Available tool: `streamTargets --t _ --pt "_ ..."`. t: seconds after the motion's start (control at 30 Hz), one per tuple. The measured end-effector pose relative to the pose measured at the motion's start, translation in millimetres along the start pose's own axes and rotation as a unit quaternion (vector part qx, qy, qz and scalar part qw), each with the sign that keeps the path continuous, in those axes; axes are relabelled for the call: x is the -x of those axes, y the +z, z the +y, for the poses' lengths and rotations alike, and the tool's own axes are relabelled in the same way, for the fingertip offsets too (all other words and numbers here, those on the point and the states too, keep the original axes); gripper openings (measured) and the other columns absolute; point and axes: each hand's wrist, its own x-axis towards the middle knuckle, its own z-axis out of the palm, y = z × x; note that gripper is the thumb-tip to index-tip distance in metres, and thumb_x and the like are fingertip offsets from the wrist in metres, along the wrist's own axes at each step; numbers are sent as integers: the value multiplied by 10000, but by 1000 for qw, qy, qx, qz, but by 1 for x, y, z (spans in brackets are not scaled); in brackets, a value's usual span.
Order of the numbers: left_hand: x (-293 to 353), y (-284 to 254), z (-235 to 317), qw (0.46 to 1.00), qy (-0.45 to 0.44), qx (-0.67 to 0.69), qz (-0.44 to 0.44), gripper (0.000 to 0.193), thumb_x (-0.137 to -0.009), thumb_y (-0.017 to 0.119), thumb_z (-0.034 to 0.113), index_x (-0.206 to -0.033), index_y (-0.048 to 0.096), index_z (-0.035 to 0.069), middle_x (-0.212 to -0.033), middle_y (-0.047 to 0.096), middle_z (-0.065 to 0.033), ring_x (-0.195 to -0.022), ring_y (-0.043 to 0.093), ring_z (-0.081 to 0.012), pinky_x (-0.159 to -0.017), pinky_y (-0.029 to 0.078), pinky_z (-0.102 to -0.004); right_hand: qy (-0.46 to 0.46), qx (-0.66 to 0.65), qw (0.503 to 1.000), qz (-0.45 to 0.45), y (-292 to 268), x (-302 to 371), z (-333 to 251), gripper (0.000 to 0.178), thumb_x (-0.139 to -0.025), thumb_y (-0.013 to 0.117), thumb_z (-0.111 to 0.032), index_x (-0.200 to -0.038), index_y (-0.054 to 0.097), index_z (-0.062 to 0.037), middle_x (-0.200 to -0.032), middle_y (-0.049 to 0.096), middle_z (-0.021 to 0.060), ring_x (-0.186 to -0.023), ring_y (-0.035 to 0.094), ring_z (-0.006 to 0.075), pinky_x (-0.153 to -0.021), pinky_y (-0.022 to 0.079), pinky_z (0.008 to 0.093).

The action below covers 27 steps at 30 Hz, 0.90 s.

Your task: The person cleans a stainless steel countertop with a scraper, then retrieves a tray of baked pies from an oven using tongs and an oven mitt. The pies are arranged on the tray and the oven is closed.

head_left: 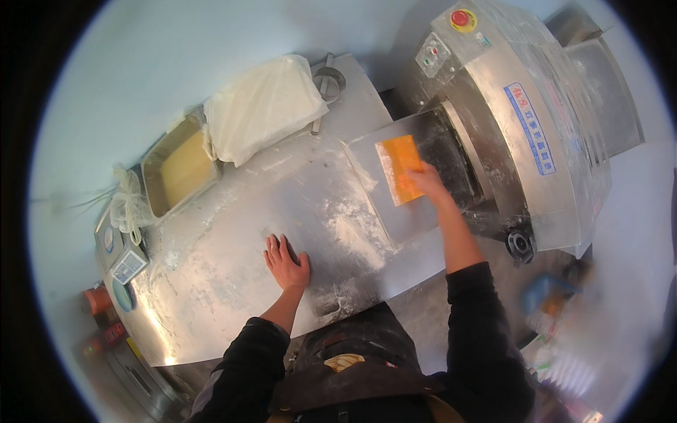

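Note:
Stretched out to the right, my right hand (427, 182) is closed around the near edge of a flat orange dough scraper (400, 166). White flour coats the scraper's left edge. It lies over the flat metal plate (370, 151) in front of a large steel machine (518, 106). My left hand (285, 265) rests palm down with fingers spread on the steel table (233, 282), holding nothing. Patches of flour (356, 225) streak the tabletop between my two hands.
Along the back edge stand a metal tray (151, 180) with a pale yellow slab and a white cloth-covered bundle (264, 106). A metal ring-shaped tool (330, 83) lies beside it. At the left are a plastic bag (128, 201) and a scale (128, 266). The machine carries a red button (462, 19).

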Motion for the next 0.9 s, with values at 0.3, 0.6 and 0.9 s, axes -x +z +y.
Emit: streamTargets --t 0.3,0.6,0.9 --pt "-2 -3 1 1000 -13 7 -16 827 -889 710 339 -1618 452 47 -1742 340 -238 -1649 252 -406 -1349 149 -590 35 -47 998 -38 66 -15 -27 292 -1025 729 -141 -1266 702 24 -1021 791 129 -825 787 215 -690 612 357" --pt "-3 -7 3 999 -17 12 -30 828 -891 731 341 -1609 456 36 -1744 332 -243 -1653 236 -412 -1351 134 -590 -139 241 960 17 69 42 -48 306 -1007 719 -186 -1244 698 5 -1040 787 195 -922 774 326 -830 599 434" --pt "-2 -5 2 1000 -14 5 -22 831 -881 730 338 -1605 460 32 -1744 333 -243 -1652 242 -409 -1349 135 -593 -51 69 995 60 8 -6 -50 274 -1024 713 -186 -1208 709 16 -969 791 138 -845 793 258 -741 613 410"
